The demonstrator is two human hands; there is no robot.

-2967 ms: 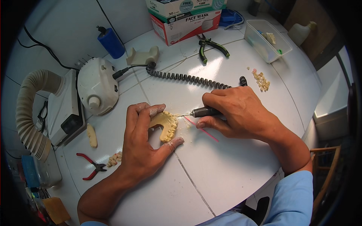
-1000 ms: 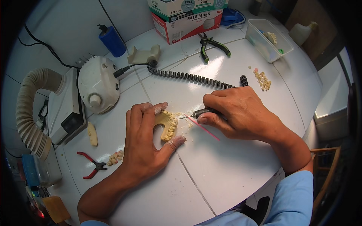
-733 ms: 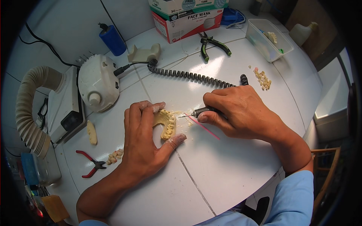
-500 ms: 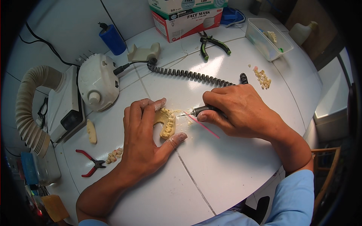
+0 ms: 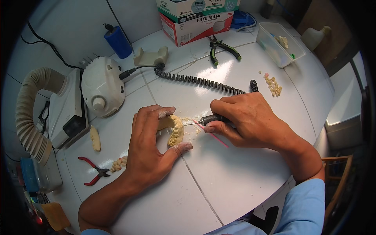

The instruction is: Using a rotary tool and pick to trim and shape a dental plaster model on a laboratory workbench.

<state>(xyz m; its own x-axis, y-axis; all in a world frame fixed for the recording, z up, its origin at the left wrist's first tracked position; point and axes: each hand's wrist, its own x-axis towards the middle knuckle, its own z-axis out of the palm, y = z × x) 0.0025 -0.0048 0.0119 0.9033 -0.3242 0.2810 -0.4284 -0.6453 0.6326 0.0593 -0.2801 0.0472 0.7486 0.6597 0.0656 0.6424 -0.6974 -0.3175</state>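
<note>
On the white counter [image 5: 243,176], pretty much dead centre, sits a yellowish dental cast [image 5: 174,129] with a row of teeth along its edge. Left hand [image 5: 150,150] is laid over it, fingers curled down around the model, thumb pressed against its lower end, pinning it flat. Right hand [image 5: 244,121] has its fingers closed on a dark rotary handpiece [image 5: 213,118], pen-style, with the tip right at the cast's right side. Bit of pale dust and crumbs around that spot. A thin pink stick [image 5: 215,137] lies on the counter under the right hand.

A coiled black cord [image 5: 196,80] runs from the handpiece back to the white control unit [image 5: 100,90] on the left. Near that are a ribbed suction hose [image 5: 33,117], red pliers [image 5: 91,175], and another small cast piece [image 5: 95,138]. Further back: green-handled pliers [image 5: 219,47], a blue bottle [image 5: 117,41] and a clear plastic tub [image 5: 280,45].
</note>
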